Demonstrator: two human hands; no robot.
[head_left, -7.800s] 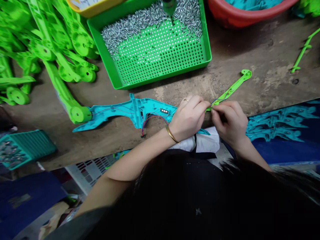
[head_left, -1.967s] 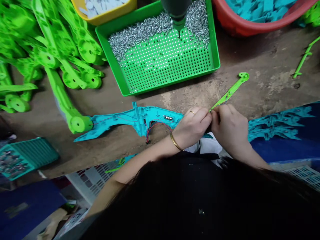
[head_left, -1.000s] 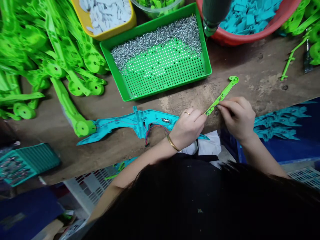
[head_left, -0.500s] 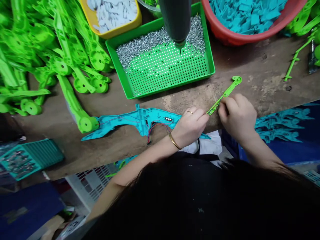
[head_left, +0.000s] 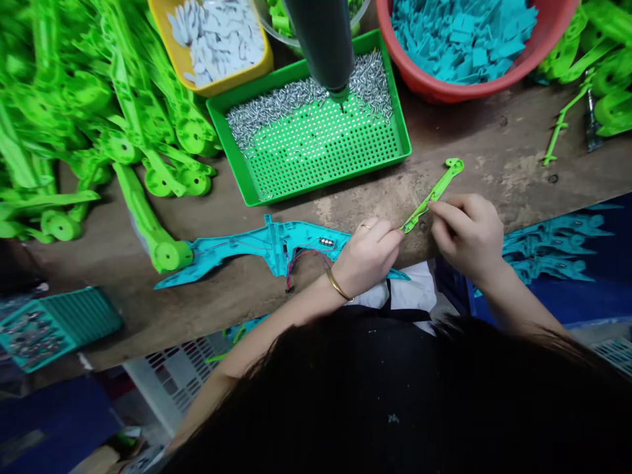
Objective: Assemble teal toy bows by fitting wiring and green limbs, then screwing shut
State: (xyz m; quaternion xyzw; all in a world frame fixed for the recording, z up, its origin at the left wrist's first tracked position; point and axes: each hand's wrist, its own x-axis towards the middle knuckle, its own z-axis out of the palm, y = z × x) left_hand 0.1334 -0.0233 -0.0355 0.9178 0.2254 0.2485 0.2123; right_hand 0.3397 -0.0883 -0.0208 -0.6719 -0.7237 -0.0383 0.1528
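Observation:
My left hand (head_left: 371,253), with a ring and a gold bangle, is closed at the lower end of a slim green plastic arm (head_left: 446,179). Its fingertips pinch that end, over the right part of a blue bow-shaped plastic shell (head_left: 237,245). My right hand (head_left: 469,236) has thumb and forefinger together against the arm's lower half; whatever small thing they pinch is hidden. Thin wires and a small silver spring-like part (head_left: 326,242) lie in the shell. A round-ended green limb (head_left: 170,253) covers the shell's left part.
A green perforated tray (head_left: 326,179) of screws stands behind, with a dark power screwdriver (head_left: 323,46) hanging over it. Around it are a yellow tub (head_left: 227,84), a red bowl (head_left: 459,92) of blue pieces and piled green parts (head_left: 99,99). Left lies a teal basket (head_left: 93,316).
The view has shifted slightly, so the bench things sit a little lower and further left. My right forefinger is straighter along the green arm; my left hand keeps its pinch.

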